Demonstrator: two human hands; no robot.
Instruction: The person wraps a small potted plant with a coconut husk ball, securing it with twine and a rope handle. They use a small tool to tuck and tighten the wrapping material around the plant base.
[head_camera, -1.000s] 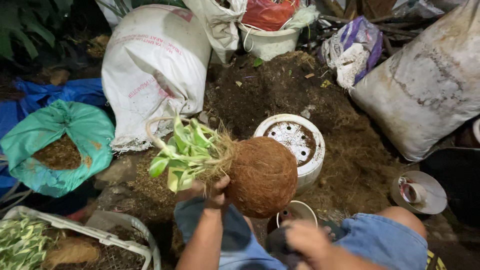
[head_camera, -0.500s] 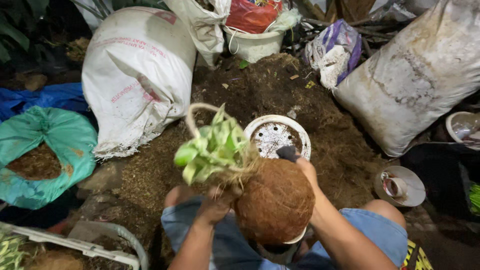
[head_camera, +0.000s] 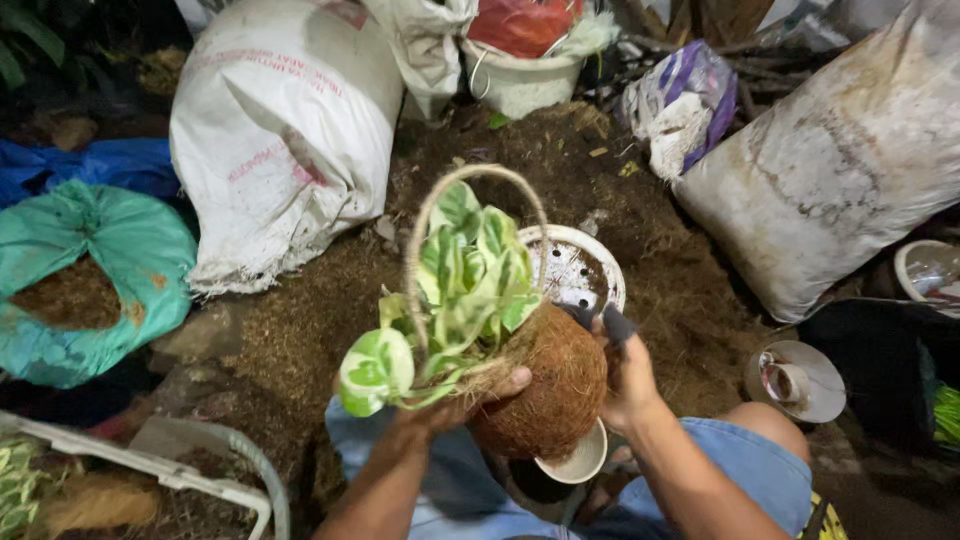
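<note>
head view shows a round brown coconut-fibre ball planter (head_camera: 545, 395) with a looped fibre handle (head_camera: 470, 180) and variegated green-and-cream leafy plant (head_camera: 455, 300) held up over the person's lap, above the soil-strewn ground. the planting itself looks done: the plant sits rooted in the ball's mouth, leaves spilling to the left, and the fibre shell reads as whole and packed. what seems left is finishing work, by my judgement trimming or tidying the rim and then setting the piece down somewhere.

the left hand (head_camera: 455, 410) is curled around the ball's rim from below, thumb lying across the fibre edge just under the leaves, grasping and bearing its weight. the right hand (head_camera: 625, 385) is closed on a dark-handled tool (head_camera: 600, 320), likely small scissors or snips, its tip touching the ball's upper right side; whether the blades are parted i cannot tell.

just behind the ball stands a white perforated plastic pot (head_camera: 585, 275) on a heap of brown coir (head_camera: 300, 330). a small white bowl (head_camera: 575, 460) peeks from under the ball. around lie a large white woven sack (head_camera: 280, 130), a teal bag of fibre (head_camera: 95, 270), a grey sack (head_camera: 840, 170) and a white bucket (head_camera: 520, 85).
</note>
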